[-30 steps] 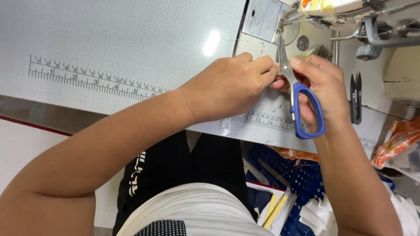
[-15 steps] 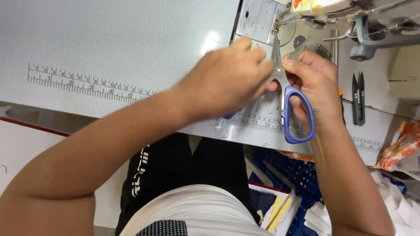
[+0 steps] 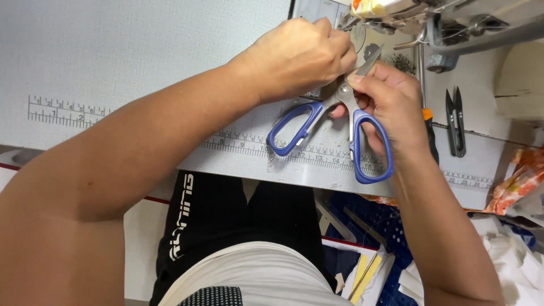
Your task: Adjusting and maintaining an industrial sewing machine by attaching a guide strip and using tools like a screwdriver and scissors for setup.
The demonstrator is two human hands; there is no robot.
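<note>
Blue-handled scissors (image 3: pixel 294 129) lie open over the grey-white table (image 3: pixel 113 51), their handle loops spread wide apart. My right hand (image 3: pixel 396 99) grips them, with fingers through the right loop, while the left loop hangs free. My left hand (image 3: pixel 300 56) is a closed fist right above the scissors' pivot, its fingertips pinched together at the blades. Whatever it pinches is hidden by the fingers. The blade tips point up toward the sewing machine (image 3: pixel 453 17).
Black thread snips (image 3: pixel 455 122) and an orange-tipped tool (image 3: pixel 429 127) lie on the table right of my hand. A ruler strip (image 3: pixel 68 113) runs along the table's front edge. Below the edge are a blue crate (image 3: pixel 368 224), white cloth scraps (image 3: pixel 513 258) and an orange packet (image 3: pixel 524 178).
The scissors' handles have swung apart from shut to wide open. Both hands stayed together at the blades, shifting slightly up and left in view.
</note>
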